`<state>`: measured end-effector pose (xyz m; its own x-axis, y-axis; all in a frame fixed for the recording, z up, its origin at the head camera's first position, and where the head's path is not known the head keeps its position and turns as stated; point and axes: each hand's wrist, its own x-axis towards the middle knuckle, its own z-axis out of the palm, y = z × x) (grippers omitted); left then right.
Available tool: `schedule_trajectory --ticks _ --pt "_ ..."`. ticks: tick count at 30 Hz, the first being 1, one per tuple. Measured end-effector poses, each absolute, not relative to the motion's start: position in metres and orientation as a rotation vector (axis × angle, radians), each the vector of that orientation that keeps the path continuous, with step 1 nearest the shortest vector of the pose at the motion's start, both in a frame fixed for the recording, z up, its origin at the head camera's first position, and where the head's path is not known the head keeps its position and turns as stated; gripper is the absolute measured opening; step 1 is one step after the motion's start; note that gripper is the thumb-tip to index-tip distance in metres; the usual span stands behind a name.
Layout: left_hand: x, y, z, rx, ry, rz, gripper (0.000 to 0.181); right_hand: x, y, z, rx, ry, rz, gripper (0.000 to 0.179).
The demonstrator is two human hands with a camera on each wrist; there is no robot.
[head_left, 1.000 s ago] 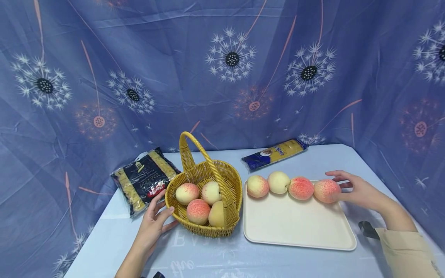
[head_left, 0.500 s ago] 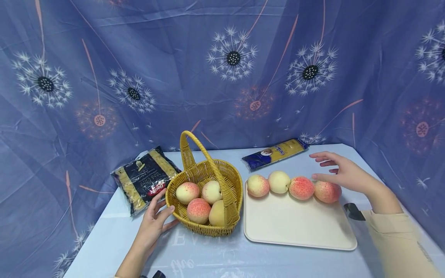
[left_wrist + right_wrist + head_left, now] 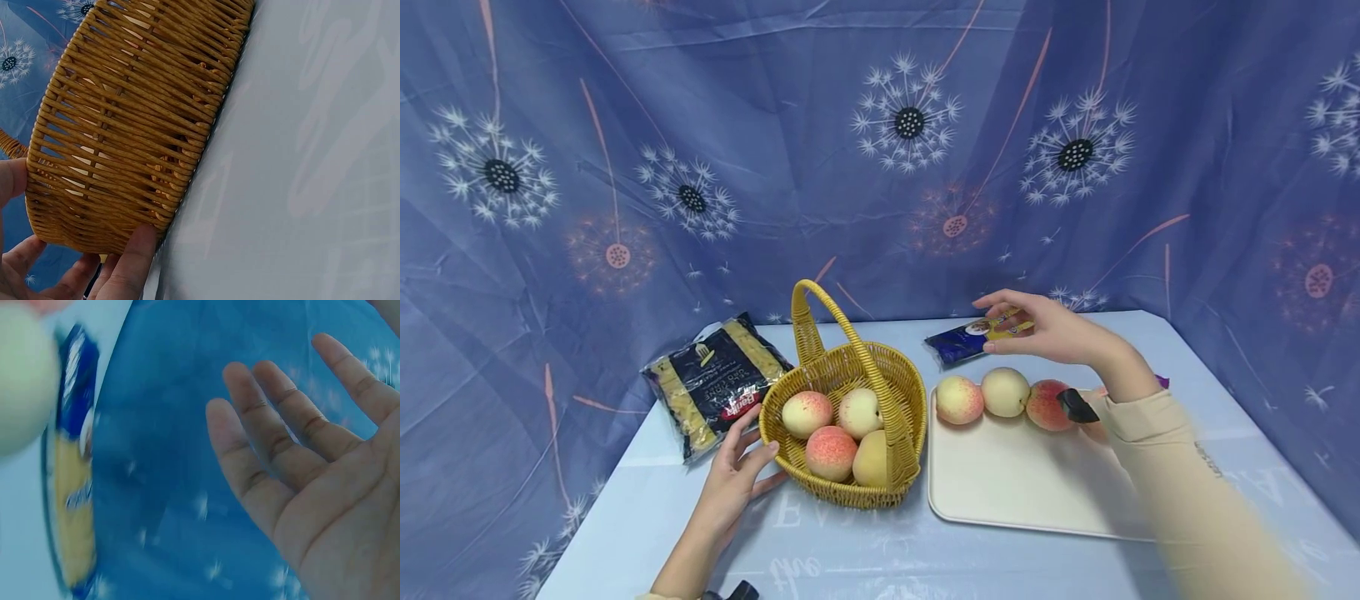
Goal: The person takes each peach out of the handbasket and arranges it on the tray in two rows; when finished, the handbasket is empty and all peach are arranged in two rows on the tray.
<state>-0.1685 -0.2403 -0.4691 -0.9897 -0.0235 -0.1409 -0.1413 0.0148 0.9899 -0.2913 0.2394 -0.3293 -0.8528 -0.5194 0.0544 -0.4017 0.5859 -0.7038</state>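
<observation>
My left hand (image 3: 730,483) touches the left side of a yellow wicker basket (image 3: 790,454), its fingers spread against the weave; the left wrist view shows fingertips on the basket wall (image 3: 131,125). Inside the basket lie several peaches, one of them a red-tipped peach (image 3: 831,453). My right hand (image 3: 1052,329), with nothing in it, hovers over the far part of the table, in front of a blue and yellow pasta packet (image 3: 958,343) and partly hiding it. In the right wrist view the fingers (image 3: 275,431) are extended and spread.
Along the far edge of a cream tray (image 3: 992,475) sits a row of peaches, including a pale peach (image 3: 1005,392); my right sleeve hides the tray's right end. A dark Barilla pasta bag (image 3: 715,383) lies left of the basket. A patterned blue curtain (image 3: 775,167) hangs behind.
My right hand has let go of the rightmost peach, risen, and moved left and away from me over the peach row towards the pasta packet. The left hand and basket stay put.
</observation>
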Motion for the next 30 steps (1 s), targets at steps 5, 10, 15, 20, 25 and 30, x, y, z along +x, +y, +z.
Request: schedule_trajectory --ticks 5,10,15,20,25,30 --pt "-0.169 -0.24 -0.47 -0.173 2.181 2.134 0.071 -0.304 0.204 -0.327 -0.868 2.566 -1.135 0.062" --pt "-0.17 -0.24 -0.469 -0.173 2.181 2.133 0.07 -0.312 0.169 -0.327 -0.915 2.474 -1.118 0.063" --pt "-0.17 -0.24 -0.469 -0.174 2.186 2.134 0.071 -0.321 0.143 -0.33 -0.927 2.394 -1.114 0.065" --pt "-0.17 -0.241 -0.47 -0.164 2.183 2.14 0.072 -0.328 0.123 -0.335 -0.916 2.361 -1.095 0.067" --pt "-0.17 -0.242 -0.471 -0.162 2.182 2.142 0.072 -0.331 0.102 -0.34 -0.936 2.353 -1.017 0.065" --pt "-0.17 -0.242 -0.472 -0.164 2.176 2.143 0.072 -0.334 0.08 -0.344 -0.962 2.317 -0.919 0.066"
